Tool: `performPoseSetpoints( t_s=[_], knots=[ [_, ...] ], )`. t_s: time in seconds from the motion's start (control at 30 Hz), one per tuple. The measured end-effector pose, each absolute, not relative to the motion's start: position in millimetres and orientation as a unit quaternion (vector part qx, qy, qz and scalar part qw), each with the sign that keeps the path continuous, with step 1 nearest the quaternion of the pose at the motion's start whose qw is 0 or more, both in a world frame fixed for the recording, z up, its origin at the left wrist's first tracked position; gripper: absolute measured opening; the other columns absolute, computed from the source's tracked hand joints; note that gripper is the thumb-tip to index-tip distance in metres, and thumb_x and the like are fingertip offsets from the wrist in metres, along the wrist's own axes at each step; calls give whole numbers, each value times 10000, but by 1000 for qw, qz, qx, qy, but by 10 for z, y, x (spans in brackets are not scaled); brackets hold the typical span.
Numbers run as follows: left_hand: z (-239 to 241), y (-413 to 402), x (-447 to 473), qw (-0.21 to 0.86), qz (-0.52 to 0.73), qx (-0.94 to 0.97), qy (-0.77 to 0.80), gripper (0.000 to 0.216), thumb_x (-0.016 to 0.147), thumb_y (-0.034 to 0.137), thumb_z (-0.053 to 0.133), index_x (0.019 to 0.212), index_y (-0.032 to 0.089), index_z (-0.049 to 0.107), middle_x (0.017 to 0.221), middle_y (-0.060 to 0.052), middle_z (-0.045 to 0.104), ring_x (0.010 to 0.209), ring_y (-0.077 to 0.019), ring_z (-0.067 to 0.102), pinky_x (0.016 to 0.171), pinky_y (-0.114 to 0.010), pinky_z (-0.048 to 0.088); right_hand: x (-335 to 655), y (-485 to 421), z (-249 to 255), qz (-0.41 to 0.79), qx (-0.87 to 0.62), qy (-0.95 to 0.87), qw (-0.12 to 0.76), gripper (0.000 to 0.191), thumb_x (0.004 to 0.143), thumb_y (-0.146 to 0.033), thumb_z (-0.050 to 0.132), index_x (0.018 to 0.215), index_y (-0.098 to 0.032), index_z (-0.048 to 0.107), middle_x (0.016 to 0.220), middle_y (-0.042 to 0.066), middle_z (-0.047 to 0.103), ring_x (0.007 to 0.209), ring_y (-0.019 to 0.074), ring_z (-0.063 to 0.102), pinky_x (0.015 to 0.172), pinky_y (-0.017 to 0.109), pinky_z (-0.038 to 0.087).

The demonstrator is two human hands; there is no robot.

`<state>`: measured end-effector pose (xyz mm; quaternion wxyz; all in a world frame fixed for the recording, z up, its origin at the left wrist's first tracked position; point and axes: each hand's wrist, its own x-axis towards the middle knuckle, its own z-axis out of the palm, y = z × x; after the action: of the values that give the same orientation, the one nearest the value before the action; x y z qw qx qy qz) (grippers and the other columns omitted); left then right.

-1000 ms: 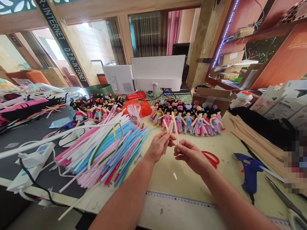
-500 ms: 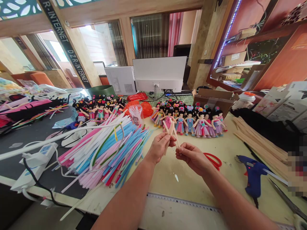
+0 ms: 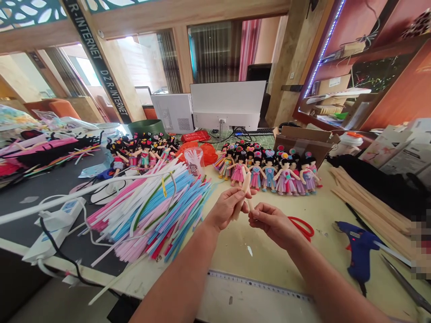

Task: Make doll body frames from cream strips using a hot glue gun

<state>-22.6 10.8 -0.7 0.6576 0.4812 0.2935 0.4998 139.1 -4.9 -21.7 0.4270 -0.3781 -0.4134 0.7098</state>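
Observation:
My left hand (image 3: 227, 207) pinches a small bunch of beige pipe cleaners (image 3: 247, 181) upright above the table. Just to its right, the fingers of my right hand (image 3: 272, 220) are closed on the lower end of one beige stem, which slants down from the bunch. Both hands nearly touch. Behind them stand rows of small pipe-cleaner dolls (image 3: 258, 172) with black hair and coloured skirts. To the left lies a big heap of pipe cleaners (image 3: 161, 211) in pink, white and blue. A red loop (image 3: 305, 228) rests beside my right wrist.
A blue glue gun (image 3: 362, 253) and scissors (image 3: 402, 280) lie at the right, near beige pipe-cleaner bundles (image 3: 370, 202). A measuring tape (image 3: 256, 283) runs along the front edge. At left are a power strip (image 3: 55, 231) and a white cable. A clear cup (image 3: 194, 161) stands behind the heap.
The beige stems that crossed in an X above my fingers now lie closer together. My right hand still grips the slanting stem's end. The whole view has shifted slightly.

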Motion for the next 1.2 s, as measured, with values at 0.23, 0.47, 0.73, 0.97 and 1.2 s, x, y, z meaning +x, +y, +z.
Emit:
performPoseSetpoints(
  t_s=[0.23, 0.47, 0.73, 0.97, 1.2],
  knots=[
    [53, 46, -182, 615, 516, 512, 304, 299, 750, 441, 634, 742, 143, 619, 877, -72, 690, 531, -70, 526, 585, -242, 415, 1351, -40, -278, 661, -409, -435, 454, 406, 502, -464, 865, 614, -167, 611, 604, 7, 650, 600, 125, 599, 669, 306, 497],
    [45, 42, -175, 604, 529, 506, 316, 271, 757, 420, 616, 730, 151, 621, 682, -34, 638, 551, -99, 514, 599, -261, 396, 1339, -42, -325, 629, -415, -480, 449, 386, 536, -487, 842, 628, -169, 642, 601, 12, 643, 610, 139, 597, 674, 324, 493],
    [36, 70, -210, 619, 540, 488, 296, 240, 769, 386, 602, 717, 152, 611, 683, -21, 624, 554, -87, 531, 592, -245, 387, 1371, -48, -269, 654, -430, -456, 424, 378, 511, -465, 857, 618, -174, 641, 626, 1, 634, 643, 124, 587, 688, 296, 487],
    [63, 50, -210, 617, 541, 484, 304, 256, 759, 393, 610, 713, 142, 611, 848, -56, 668, 578, -77, 539, 572, -232, 390, 1380, -55, -278, 674, -431, -437, 410, 386, 531, -462, 849, 651, -174, 623, 690, 9, 666, 642, 126, 611, 644, 278, 486],
    [54, 57, -212, 615, 546, 481, 305, 251, 750, 394, 616, 715, 145, 616, 742, -34, 646, 571, -83, 540, 590, -234, 401, 1364, -44, -288, 677, -415, -431, 430, 377, 499, -434, 871, 614, -166, 632, 629, 17, 665, 615, 123, 613, 664, 280, 493]
  ],
)
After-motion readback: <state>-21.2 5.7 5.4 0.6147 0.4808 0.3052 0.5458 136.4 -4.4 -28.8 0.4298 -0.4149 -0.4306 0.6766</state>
